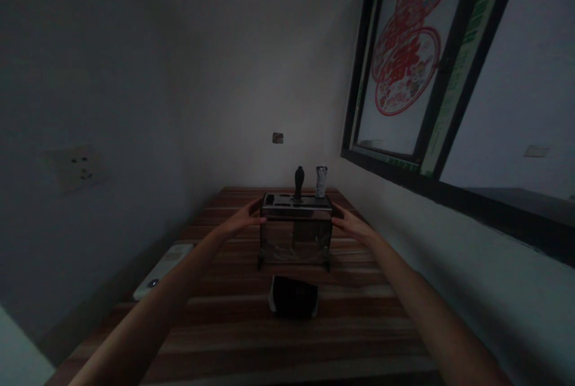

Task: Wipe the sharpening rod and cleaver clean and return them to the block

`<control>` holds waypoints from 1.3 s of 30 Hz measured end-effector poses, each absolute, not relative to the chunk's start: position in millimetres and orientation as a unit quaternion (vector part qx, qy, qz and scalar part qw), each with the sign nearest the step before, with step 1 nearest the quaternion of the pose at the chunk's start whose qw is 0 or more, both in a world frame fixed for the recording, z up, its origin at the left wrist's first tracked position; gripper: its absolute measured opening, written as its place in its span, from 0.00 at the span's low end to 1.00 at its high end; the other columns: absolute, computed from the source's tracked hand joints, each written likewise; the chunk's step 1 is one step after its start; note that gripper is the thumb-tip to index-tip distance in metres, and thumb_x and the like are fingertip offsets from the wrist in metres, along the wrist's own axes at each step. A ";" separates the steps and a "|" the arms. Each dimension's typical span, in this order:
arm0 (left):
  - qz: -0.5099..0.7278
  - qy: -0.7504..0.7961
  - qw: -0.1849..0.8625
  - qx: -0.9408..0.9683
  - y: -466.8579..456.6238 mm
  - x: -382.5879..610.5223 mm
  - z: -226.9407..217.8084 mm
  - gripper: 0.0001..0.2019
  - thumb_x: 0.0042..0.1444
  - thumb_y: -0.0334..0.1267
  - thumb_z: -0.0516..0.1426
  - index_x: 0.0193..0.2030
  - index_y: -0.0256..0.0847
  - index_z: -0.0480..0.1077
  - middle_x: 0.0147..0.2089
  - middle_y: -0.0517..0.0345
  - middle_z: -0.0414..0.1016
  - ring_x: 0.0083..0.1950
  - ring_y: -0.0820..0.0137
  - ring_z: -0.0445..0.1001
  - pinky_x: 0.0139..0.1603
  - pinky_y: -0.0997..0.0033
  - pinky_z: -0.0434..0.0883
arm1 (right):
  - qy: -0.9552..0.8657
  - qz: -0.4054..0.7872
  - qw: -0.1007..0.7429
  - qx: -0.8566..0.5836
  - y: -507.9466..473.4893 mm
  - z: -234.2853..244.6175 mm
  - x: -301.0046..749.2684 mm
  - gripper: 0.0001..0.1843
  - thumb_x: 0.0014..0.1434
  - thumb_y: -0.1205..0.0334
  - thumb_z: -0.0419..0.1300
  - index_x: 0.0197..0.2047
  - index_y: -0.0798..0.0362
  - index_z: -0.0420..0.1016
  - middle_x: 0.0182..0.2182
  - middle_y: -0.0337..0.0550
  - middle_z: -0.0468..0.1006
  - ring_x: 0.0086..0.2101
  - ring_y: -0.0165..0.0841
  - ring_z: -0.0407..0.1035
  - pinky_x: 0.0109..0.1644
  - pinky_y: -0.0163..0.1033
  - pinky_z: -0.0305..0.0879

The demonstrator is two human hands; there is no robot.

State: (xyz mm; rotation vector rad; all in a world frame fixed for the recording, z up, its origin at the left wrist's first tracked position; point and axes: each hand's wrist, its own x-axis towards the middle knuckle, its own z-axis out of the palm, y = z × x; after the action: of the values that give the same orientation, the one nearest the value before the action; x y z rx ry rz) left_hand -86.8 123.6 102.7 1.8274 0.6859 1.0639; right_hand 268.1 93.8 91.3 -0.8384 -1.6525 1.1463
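Note:
A clear-sided box with a metal top [296, 236] stands on the wooden table on small dark feet. From its top rise a black upright handle [299, 180] and a short silvery cylinder [321, 182]. My left hand [245, 218] grips the box's left upper side, thumb toward the front. On the opposite side, my right hand [353, 224] holds the upper edge the same way. Some fingers of both hands are hidden behind the box. In front of it lies a small black object with pale ends [294, 297], its kind too dark to make out.
A long white object like a power strip [165, 269] lies at the table's left edge. Walls close in on the left, back and right. A dark-framed window [404, 68] with red pictures hangs over the right side. The striped table [233, 338] extends toward me.

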 end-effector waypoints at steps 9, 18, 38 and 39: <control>0.433 0.288 0.447 0.728 130.5 -84.5 102.8 0.34 0.42 0.39 0.64 0.57 0.37 0.61 0.62 0.43 0.59 0.62 0.55 0.59 0.61 0.52 0.56 | -0.661 0.450 0.484 -0.355 97.5 90.1 264.8 0.37 0.43 0.56 0.68 0.56 0.47 0.63 0.56 0.45 0.65 0.56 0.39 0.60 0.62 0.49 0.51; 0.450 0.292 0.423 0.730 130.0 -83.1 100.7 0.33 0.42 0.38 0.63 0.57 0.40 0.61 0.61 0.46 0.62 0.62 0.57 0.60 0.62 0.54 0.57 | -0.642 0.447 0.519 -0.344 98.5 87.5 259.4 0.34 0.41 0.58 0.69 0.53 0.48 0.66 0.53 0.45 0.70 0.53 0.39 0.63 0.60 0.49 0.55; 0.477 0.260 0.459 0.703 124.0 12.6 118.8 0.37 0.38 0.38 0.66 0.57 0.35 0.60 0.59 0.43 0.63 0.59 0.56 0.63 0.61 0.53 0.56 | -0.620 0.421 0.541 -0.381 77.0 119.4 348.2 0.26 0.39 0.54 0.68 0.43 0.51 0.73 0.42 0.42 0.78 0.44 0.40 0.70 0.51 0.45 0.64; 0.480 0.263 0.457 0.701 124.3 19.6 116.6 0.38 0.37 0.39 0.66 0.57 0.36 0.60 0.59 0.43 0.63 0.59 0.56 0.63 0.61 0.53 0.56 | -0.620 0.420 0.541 -0.382 75.0 117.8 354.6 0.25 0.40 0.54 0.67 0.43 0.51 0.73 0.42 0.42 0.78 0.43 0.40 0.70 0.50 0.45 0.64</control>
State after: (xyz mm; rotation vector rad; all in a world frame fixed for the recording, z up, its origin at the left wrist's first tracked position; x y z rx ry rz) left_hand 19.6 124.3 116.6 1.7268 0.6473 1.1840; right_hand 354.6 75.0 117.8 -0.9074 -1.4735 0.9976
